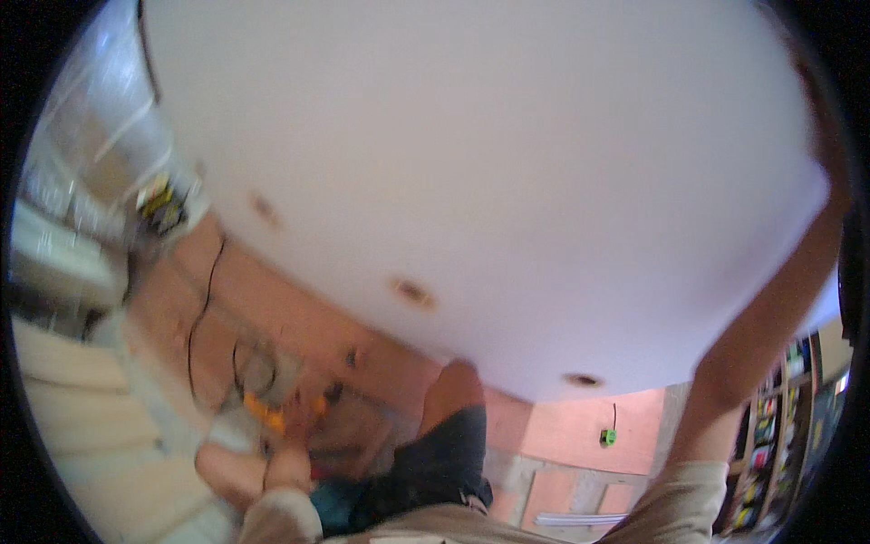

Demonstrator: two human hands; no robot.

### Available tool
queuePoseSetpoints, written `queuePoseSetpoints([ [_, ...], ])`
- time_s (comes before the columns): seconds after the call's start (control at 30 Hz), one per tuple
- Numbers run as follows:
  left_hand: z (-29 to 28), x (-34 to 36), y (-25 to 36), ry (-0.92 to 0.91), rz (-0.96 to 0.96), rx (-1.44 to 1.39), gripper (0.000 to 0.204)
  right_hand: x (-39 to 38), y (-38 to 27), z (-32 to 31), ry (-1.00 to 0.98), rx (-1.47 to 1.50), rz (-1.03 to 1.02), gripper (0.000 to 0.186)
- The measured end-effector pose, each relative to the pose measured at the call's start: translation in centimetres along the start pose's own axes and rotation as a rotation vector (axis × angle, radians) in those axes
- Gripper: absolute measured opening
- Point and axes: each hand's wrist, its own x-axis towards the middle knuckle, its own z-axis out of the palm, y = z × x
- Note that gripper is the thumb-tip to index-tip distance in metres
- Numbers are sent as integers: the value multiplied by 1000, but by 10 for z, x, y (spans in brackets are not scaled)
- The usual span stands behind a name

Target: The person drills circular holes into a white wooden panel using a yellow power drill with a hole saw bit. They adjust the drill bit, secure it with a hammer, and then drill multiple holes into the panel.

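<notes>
A large white panel (489,181) with a row of round holes along its lower edge fills the upper view, standing tilted before me. My right arm reaches up along its right side. My right hand (823,136), dark and partly lost at the rim, is at the panel's edge and seems to grip it; its fingers are unclear. Low on the left, my left hand (304,419) is closed around a blurred yellow-and-black power tool (267,412), apart from the panel. My bent knee (456,390) comes up against the panel's lower edge.
A black cord (207,308) curls over the reddish tiled floor. A small green tape measure (608,438) lies right of my knee, with pale strips (580,519) nearer me. Shelves of coloured goods (770,435) stand at right; plastic-wrapped items (100,136) stand at left.
</notes>
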Motion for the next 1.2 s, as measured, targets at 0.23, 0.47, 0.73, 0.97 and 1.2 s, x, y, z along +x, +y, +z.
queuePoseSetpoints([
  [0.23, 24, 10, 12, -158, -172, 246, 89, 30, -51, 2, 54, 161, 7, 42],
  [0.47, -24, 20, 72, -13, -189, -131, 83, -16, -75, 5, 615, 581, -164, 35],
  [0.73, -94, 35, 132, 193, -88, -486, 78, -305, -112, 178, -176, 1061, -92, 5],
  [0.97, -129, -5, 145, 280, -35, -738, 73, -528, -132, 310, -865, 963, 443, 26],
  [1.2, -172, -83, 167, 68, -250, -1220, 61, -680, -106, 351, -1224, 500, 253, 48],
])
